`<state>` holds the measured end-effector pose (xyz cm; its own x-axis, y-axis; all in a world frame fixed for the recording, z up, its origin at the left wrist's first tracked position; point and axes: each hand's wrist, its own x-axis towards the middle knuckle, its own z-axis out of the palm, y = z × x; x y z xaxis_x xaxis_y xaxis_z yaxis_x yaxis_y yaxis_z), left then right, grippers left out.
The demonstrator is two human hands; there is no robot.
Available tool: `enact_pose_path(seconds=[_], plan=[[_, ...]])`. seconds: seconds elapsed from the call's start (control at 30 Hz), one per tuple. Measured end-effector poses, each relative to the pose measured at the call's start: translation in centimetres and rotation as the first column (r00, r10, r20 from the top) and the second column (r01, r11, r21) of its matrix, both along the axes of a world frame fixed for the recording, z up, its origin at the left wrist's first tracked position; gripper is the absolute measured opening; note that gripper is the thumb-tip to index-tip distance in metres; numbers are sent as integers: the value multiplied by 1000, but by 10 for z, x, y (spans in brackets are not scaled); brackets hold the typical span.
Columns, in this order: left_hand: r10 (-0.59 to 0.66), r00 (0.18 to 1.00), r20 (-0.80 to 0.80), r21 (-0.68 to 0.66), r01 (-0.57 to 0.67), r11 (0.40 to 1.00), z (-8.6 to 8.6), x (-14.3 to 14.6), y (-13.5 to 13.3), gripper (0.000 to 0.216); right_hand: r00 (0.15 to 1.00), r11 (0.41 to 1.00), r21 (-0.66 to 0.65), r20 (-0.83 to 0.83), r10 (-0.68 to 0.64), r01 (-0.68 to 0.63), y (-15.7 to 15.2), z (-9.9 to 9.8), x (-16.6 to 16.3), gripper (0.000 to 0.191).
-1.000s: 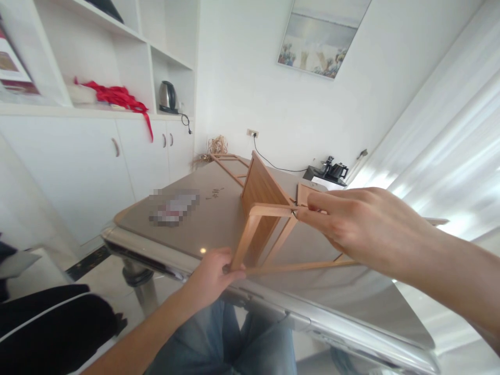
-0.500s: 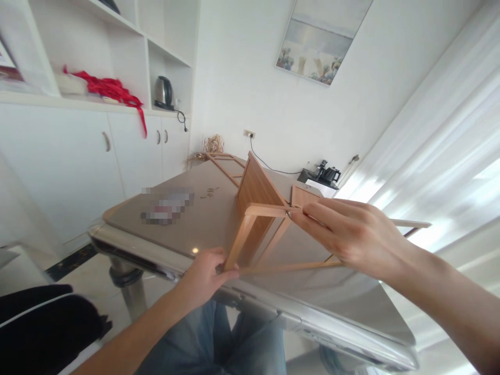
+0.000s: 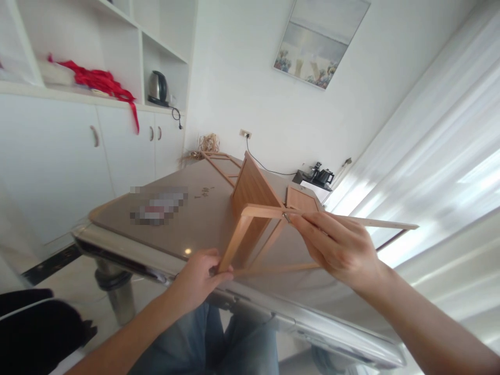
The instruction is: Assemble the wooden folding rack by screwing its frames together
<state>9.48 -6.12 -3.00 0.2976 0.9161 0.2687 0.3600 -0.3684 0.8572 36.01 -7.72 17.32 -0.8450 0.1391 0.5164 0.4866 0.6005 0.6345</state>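
A light-brown wooden frame with slats stands on the grey table, joined to an upright wooden panel. My left hand is closed around the low end of the frame's near leg, at the table's front edge. At the upper corner joint, my right hand pinches a small metal screw against the wood. A long wooden rail runs off to the right behind that hand. The screw's far end is hidden at the joint.
Several small screws lie on the table beside a pixelated packet. Another wooden frame lies at the back, and a smaller wooden panel stands behind the joint. A black chair is at lower left.
My right hand has shifted its hold at the joint, and the screw now shows more clearly between its fingertips. My left hand keeps its hold; the whole view has shifted slightly.
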Motion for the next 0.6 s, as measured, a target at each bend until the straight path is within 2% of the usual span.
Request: enact_pose_path(seconds=[0.2,0.33,0.4,0.5,0.6], plan=[[-17,1000,0,-9,17,1000,2,0,0,9,997,1000,-12,-78,-9,8,-2,-14,-3,27],[-21,999,-34,19,22,1000,-2,-1,3,10,995,1000,-12,-96,-22,21,-3,-13,-4,22],[-36,997,-64,30,38,999,4,-4,4,11,997,999,-9,-63,-53,53,-4,-9,-4,19],[-12,996,-84,82,19,996,31,-10,4,34,995,996,-14,-30,-92,92,-5,-5,-4,17],[72,997,-5,206,-70,976,73,-13,3,58,997,997,-21,-18,-80,79,-6,-1,-3,20]])
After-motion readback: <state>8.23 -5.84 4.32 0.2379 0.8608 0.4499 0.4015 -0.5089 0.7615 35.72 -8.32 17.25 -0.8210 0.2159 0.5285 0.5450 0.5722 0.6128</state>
